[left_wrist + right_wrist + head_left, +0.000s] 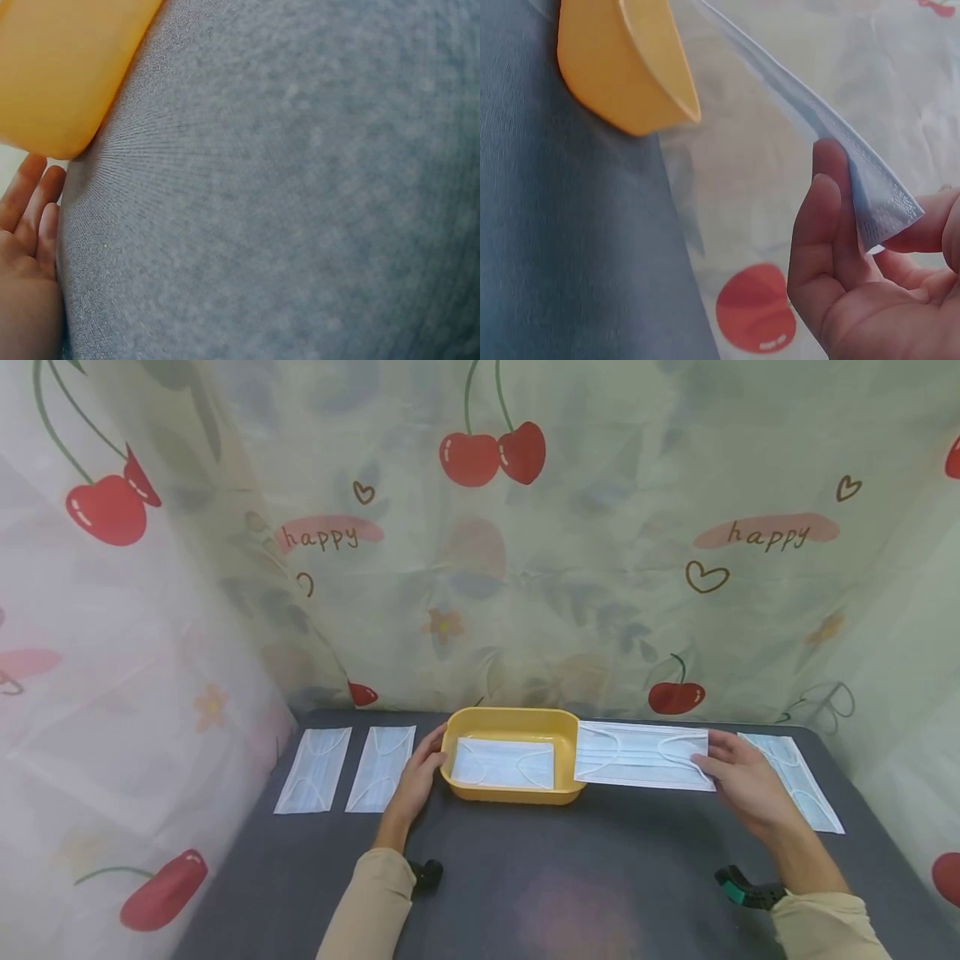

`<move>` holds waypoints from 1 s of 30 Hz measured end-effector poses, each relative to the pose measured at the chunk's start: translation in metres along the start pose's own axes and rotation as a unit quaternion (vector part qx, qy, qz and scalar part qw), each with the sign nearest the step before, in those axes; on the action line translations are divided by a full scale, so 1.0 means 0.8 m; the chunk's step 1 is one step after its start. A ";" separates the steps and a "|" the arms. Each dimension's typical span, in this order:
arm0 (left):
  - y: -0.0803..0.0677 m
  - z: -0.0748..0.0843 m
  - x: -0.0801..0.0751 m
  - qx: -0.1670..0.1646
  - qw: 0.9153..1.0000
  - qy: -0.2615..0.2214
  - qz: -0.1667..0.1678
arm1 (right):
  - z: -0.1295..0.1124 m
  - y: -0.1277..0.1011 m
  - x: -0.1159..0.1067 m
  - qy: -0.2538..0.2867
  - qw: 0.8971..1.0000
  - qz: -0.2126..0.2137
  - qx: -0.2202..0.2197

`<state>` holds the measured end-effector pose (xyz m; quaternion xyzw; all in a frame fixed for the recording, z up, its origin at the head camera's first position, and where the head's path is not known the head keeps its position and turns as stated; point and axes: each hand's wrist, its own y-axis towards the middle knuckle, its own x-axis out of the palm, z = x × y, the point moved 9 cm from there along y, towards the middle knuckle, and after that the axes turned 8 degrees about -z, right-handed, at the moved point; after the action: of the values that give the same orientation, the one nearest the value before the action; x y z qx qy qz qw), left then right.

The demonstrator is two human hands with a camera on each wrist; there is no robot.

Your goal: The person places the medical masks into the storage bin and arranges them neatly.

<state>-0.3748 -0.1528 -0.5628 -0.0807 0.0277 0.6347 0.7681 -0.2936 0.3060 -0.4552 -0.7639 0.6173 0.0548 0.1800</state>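
Note:
My right hand (750, 781) pinches one end of a pale blue face mask (637, 756) between thumb and fingers. The mask is stretched out lengthwise above the table, ear loops showing, and its far end overlaps the right rim of a yellow tray (459, 783). In the right wrist view the held mask (817, 112) is seen nearly edge-on. Another face mask (504, 763) lies flat in the tray. At the tray's left side, my left hand (412, 781) touches the outer wall; the left wrist view shows its fingers (26, 191) fairly straight by the tray's corner.
Two masks, an outer one (313, 771) and an inner one (381, 769), lie left of the tray. A further mask (798, 781) lies at the right, partly behind my right hand. The dark grey table (525, 852) ends at a cherry-print curtain (562, 610).

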 end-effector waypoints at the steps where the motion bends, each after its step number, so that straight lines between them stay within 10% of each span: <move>1: 0.000 0.001 0.000 0.001 1.000 -0.001 0.000 | -0.003 0.001 0.003 0.004 1.000 0.000 -0.003; 30: 0.001 -0.002 0.001 -0.003 1.000 0.005 -0.002 | -0.056 0.039 0.081 0.045 0.999 -0.007 -0.029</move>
<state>-0.3751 -0.1522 -0.5642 -0.0863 0.0289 0.6331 0.7687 -0.3146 0.2257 -0.4394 -0.7745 0.6179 0.0371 0.1299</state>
